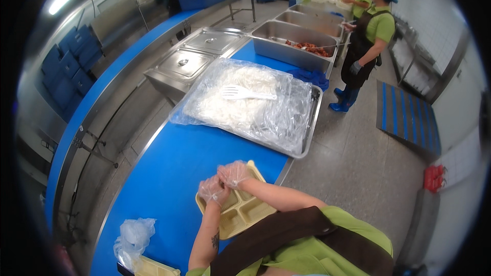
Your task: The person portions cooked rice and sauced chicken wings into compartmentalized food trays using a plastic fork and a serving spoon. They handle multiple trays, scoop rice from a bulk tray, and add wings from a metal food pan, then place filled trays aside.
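A pale yellow compartment tray [255, 211] lies on the blue conveyor belt close to my body. My left hand [213, 190], in a clear plastic glove, rests over its far left part. Touching it, my right hand [234, 174], gloved alike, is over the tray's far edge. The fingers of both are bent together; whether they grip the rim or anything else is hidden. Beyond them, a metal tray [312, 122] carries a clear plastic sheet [285, 122] and white, noodle-like food [230, 113], with a white slotted serving fork [249, 94] lying on top.
A crumpled plastic bag [134, 235] and another yellow tray [157, 268] are at the near left. Lidded steel pans [184, 63] stand at the far left. Ahead are deep steel pans [291, 51], one with reddish food [312, 48]. A co-worker [368, 42] stands right of them; others work farther off.
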`<action>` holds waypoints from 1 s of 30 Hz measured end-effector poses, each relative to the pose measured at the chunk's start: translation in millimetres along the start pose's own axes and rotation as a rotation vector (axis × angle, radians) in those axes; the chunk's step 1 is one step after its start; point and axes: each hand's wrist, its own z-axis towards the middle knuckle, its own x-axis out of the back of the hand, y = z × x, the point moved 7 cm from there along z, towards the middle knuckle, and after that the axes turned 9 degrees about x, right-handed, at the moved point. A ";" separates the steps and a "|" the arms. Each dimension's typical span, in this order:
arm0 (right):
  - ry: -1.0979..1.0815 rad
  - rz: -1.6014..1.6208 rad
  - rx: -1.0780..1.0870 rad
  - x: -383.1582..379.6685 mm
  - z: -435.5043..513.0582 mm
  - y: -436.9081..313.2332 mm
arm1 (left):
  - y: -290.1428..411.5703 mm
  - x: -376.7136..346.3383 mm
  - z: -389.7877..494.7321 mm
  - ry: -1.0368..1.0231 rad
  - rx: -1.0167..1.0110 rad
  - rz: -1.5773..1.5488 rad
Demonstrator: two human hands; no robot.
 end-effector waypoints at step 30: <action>-0.067 0.019 -0.048 6.3 0.2 -0.9 | -0.9 1.5 -1.5 0.035 -0.020 -0.024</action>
